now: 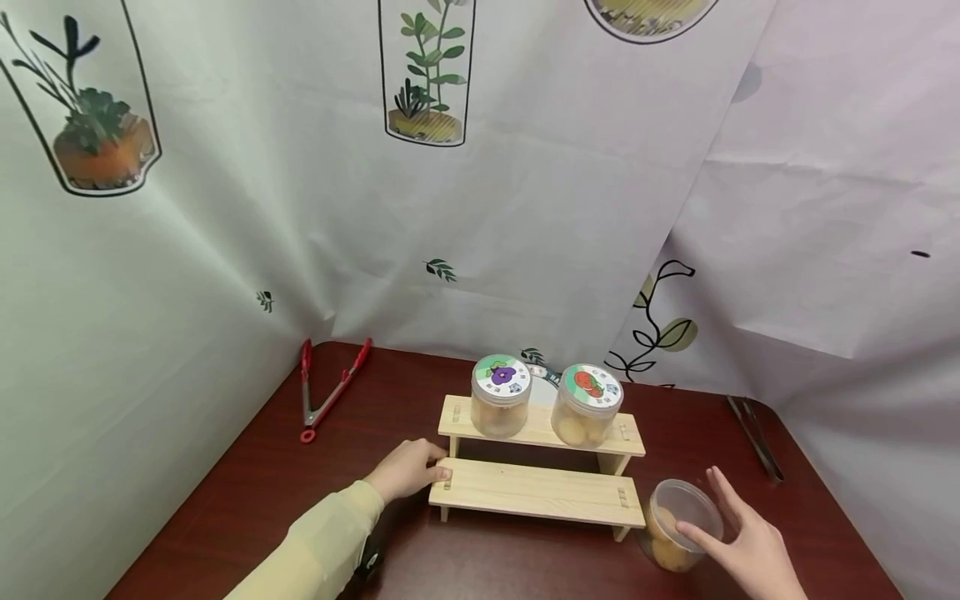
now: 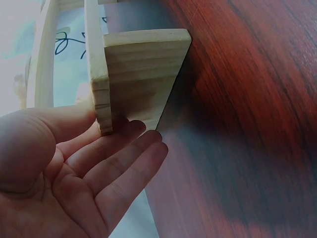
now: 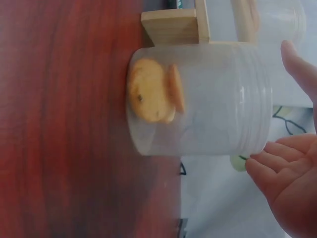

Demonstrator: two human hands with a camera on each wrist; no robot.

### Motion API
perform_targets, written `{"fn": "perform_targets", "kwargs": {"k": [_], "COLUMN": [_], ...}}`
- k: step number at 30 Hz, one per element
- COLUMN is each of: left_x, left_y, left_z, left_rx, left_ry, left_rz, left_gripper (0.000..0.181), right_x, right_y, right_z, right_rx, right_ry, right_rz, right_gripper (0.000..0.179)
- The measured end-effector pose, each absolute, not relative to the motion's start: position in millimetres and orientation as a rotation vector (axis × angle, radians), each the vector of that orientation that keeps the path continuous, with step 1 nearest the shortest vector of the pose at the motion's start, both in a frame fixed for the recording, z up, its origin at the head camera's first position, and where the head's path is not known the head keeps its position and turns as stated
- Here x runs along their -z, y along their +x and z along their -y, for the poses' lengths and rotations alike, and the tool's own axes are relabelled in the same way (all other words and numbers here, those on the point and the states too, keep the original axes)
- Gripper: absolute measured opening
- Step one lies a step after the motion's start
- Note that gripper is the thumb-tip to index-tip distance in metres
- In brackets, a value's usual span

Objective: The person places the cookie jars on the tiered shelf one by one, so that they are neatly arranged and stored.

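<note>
A small two-step wooden shelf [image 1: 532,490] stands on the table. At the left end of its lower board my left hand [image 1: 408,470] holds on. The left wrist view shows the thumb against the board's end [image 2: 103,106] and the fingers under it. Right of the shelf stands a clear plastic jar [image 3: 210,99], upright with its lid off. A few round cookies [image 3: 151,91] lie at its bottom. My right hand [image 1: 752,546] is spread at the jar's rim, thumb and fingers apart; whether it touches is unclear.
On the upper board sit two lidded jars, one with a purple picture [image 1: 501,400], one with a red picture [image 1: 587,408]. Red-handled tongs [image 1: 324,408] lie at the table's back left, metal tongs [image 1: 757,437] at the right. A printed curtain [image 1: 525,208] hangs behind.
</note>
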State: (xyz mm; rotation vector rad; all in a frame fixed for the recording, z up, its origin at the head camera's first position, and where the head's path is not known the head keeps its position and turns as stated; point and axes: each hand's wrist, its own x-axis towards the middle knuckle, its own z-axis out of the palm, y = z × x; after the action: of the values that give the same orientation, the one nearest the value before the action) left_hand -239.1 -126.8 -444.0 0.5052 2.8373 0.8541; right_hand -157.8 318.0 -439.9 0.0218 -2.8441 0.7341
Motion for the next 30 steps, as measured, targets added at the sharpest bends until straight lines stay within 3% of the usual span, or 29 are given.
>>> {"fn": "perform_targets", "kwargs": {"k": [13,30], "left_x": [445.0,446.4], "left_y": [-238.8,-240.1], "left_z": [127.1,126.5], "left_rx": [-0.866,-0.839], "left_ry": [0.518,0.503], "left_rz": [-2.844,-2.855], "left_gripper": [0.016,0.017], "right_x": [451.0,453.6], "right_y": [-157.0,-159.3], "right_z": [-326.5,-321.6], "right_rx": [-0.761,-0.858], "right_ry": [-0.183,-0.260], "right_rz": [3.047,3.024], "right_gripper": [0.104,0.099]}}
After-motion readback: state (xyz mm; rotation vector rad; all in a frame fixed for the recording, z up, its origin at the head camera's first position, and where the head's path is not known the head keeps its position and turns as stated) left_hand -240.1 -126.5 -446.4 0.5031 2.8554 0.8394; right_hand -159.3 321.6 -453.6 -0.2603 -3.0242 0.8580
